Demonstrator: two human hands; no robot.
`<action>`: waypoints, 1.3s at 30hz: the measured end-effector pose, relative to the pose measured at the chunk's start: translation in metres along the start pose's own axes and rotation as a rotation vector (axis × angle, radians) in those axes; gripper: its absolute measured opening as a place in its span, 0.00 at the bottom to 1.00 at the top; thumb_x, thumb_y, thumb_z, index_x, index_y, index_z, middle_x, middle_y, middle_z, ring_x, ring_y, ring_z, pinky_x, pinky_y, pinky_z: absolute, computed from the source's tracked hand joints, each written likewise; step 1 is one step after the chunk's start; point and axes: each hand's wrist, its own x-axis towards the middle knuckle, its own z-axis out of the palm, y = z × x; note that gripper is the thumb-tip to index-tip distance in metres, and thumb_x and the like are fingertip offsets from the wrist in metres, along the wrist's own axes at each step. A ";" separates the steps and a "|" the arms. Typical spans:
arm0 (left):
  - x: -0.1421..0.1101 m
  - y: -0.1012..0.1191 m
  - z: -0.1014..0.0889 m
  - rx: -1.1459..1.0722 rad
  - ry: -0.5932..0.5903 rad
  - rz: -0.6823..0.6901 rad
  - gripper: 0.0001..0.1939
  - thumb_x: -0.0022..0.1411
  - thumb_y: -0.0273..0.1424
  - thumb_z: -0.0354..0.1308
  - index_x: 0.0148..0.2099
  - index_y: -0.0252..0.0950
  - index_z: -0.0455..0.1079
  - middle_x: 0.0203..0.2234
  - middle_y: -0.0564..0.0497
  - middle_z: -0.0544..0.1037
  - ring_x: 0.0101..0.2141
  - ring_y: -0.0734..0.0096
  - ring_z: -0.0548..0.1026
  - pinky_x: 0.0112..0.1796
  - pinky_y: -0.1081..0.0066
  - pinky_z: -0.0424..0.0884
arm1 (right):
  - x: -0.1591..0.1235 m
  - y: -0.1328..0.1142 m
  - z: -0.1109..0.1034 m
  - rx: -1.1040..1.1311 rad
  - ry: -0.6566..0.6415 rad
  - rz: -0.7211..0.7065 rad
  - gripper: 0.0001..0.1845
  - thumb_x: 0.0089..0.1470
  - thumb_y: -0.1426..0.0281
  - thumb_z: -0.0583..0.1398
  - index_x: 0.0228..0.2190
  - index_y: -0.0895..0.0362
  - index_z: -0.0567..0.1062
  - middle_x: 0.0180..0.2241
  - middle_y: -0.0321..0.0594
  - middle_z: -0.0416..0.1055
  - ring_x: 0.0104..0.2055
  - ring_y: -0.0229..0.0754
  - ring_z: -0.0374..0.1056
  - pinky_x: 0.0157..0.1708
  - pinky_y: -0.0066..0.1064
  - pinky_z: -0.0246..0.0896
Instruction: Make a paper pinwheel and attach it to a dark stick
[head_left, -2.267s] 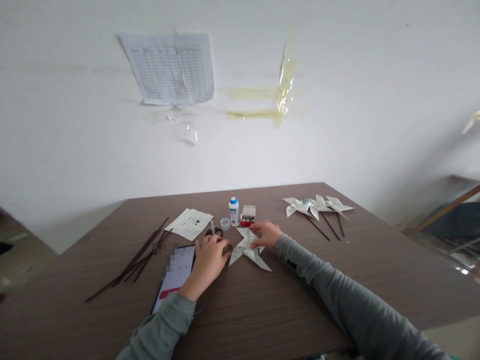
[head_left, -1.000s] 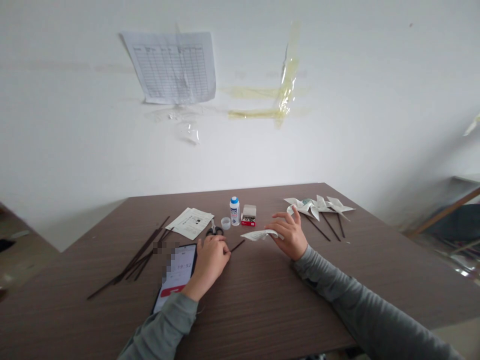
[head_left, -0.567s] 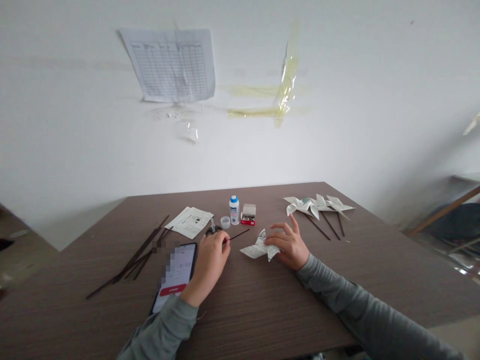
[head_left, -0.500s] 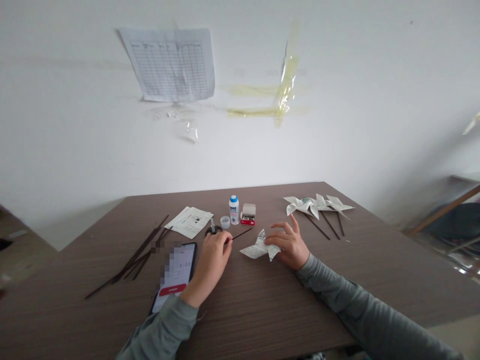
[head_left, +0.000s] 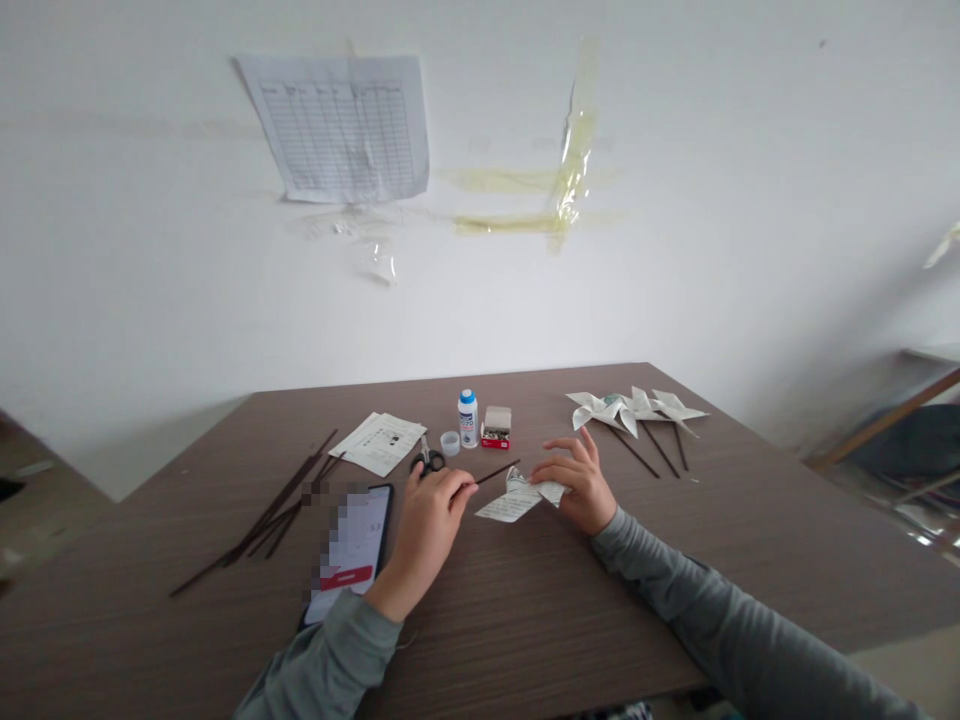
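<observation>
My left hand (head_left: 433,510) is closed on a thin dark stick (head_left: 496,473), whose free end points right and slightly up. That end is close to a folded printed-paper pinwheel (head_left: 511,507); whether they touch I cannot tell. My right hand (head_left: 583,488) pinches the pinwheel by its right side, with the other fingers raised. Just beyond my left hand lie black-handled scissors (head_left: 429,459), partly hidden by it. Past the stick stand a white bottle with a blue cap (head_left: 468,420), a small clear cup (head_left: 450,443) and an open red box (head_left: 496,430).
Several dark sticks (head_left: 281,505) lie at the left, near printed paper sheets (head_left: 377,443). A phone (head_left: 352,555) rests beside my left forearm. At the back right are paper pinwheels on sticks (head_left: 626,410). The brown table (head_left: 480,640) meets a white wall.
My left hand has shifted slightly right, bringing the stick's tip nearer the pinwheel. The pinwheel has turned a little in my right hand, which stays nearly in place.
</observation>
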 end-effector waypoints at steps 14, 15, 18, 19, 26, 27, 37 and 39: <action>-0.003 0.005 0.004 0.017 -0.037 0.012 0.22 0.82 0.21 0.63 0.57 0.50 0.96 0.48 0.48 0.96 0.54 0.49 0.94 0.82 0.26 0.72 | 0.001 -0.001 -0.004 -0.051 -0.061 0.055 0.20 0.66 0.79 0.72 0.47 0.40 0.94 0.44 0.35 0.96 0.63 0.60 0.87 0.91 0.71 0.50; -0.002 0.005 0.002 0.016 -0.048 0.005 0.22 0.82 0.21 0.64 0.57 0.50 0.96 0.48 0.48 0.97 0.54 0.48 0.94 0.81 0.24 0.72 | 0.001 0.000 -0.004 -0.052 -0.055 0.056 0.19 0.67 0.79 0.72 0.46 0.40 0.94 0.43 0.34 0.96 0.63 0.61 0.87 0.91 0.72 0.50; -0.001 0.006 -0.002 0.002 -0.055 -0.008 0.20 0.82 0.21 0.65 0.55 0.49 0.97 0.49 0.46 0.98 0.55 0.46 0.94 0.80 0.23 0.73 | 0.000 0.001 -0.003 -0.052 -0.042 0.063 0.17 0.68 0.78 0.73 0.46 0.40 0.94 0.43 0.34 0.96 0.63 0.61 0.87 0.91 0.72 0.50; -0.001 0.006 -0.003 -0.006 -0.052 -0.009 0.20 0.82 0.21 0.66 0.54 0.48 0.97 0.50 0.46 0.98 0.56 0.46 0.94 0.80 0.23 0.73 | -0.001 0.001 -0.003 -0.051 -0.039 0.065 0.18 0.68 0.78 0.73 0.46 0.40 0.94 0.43 0.34 0.96 0.63 0.60 0.87 0.91 0.72 0.49; -0.001 0.006 -0.004 -0.035 -0.045 -0.009 0.18 0.82 0.22 0.67 0.52 0.47 0.96 0.50 0.45 0.99 0.55 0.47 0.94 0.81 0.24 0.73 | -0.001 0.001 0.000 -0.049 -0.016 0.072 0.16 0.70 0.77 0.73 0.46 0.41 0.94 0.42 0.35 0.95 0.63 0.61 0.87 0.90 0.76 0.50; -0.001 0.006 -0.004 -0.035 -0.045 -0.011 0.18 0.82 0.22 0.66 0.52 0.47 0.96 0.50 0.46 0.99 0.55 0.47 0.94 0.81 0.25 0.73 | -0.001 0.001 0.001 -0.051 -0.010 0.074 0.16 0.70 0.77 0.73 0.45 0.41 0.94 0.42 0.35 0.95 0.63 0.61 0.87 0.89 0.77 0.50; -0.001 0.004 -0.002 -0.037 -0.019 -0.003 0.17 0.82 0.23 0.69 0.51 0.50 0.97 0.49 0.47 0.99 0.54 0.48 0.93 0.80 0.29 0.74 | -0.001 0.001 0.005 -0.067 0.050 0.082 0.12 0.76 0.73 0.71 0.43 0.42 0.93 0.41 0.34 0.94 0.60 0.59 0.87 0.89 0.77 0.54; -0.001 0.004 -0.002 -0.034 -0.027 -0.009 0.18 0.81 0.21 0.68 0.52 0.50 0.97 0.50 0.47 0.99 0.55 0.48 0.93 0.80 0.29 0.73 | 0.000 0.000 0.005 -0.071 0.052 0.090 0.12 0.77 0.72 0.70 0.43 0.42 0.93 0.41 0.35 0.94 0.60 0.59 0.88 0.89 0.76 0.56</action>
